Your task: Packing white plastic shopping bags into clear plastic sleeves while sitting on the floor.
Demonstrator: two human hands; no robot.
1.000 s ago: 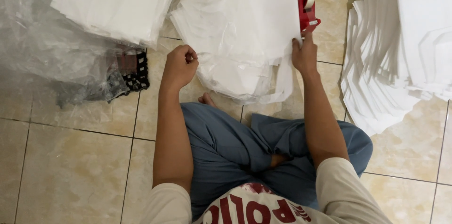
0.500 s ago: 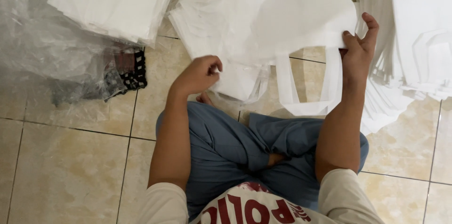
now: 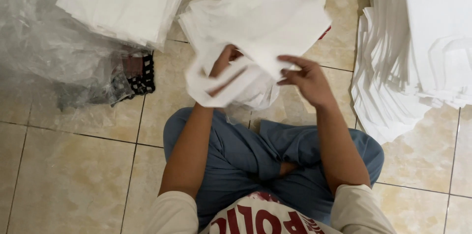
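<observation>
White bags (image 3: 260, 27), beige floor tiles (image 3: 73, 180), blue trousers (image 3: 246, 155), black-and-white checked cloth (image 3: 143, 74).

White bag (image 3: 260, 32), crumpled and lifted, handle loops drooping, above the lap

home packing floor, tiled floor (image 3: 73, 180), bag stacks (image 3: 408, 57)
</observation>
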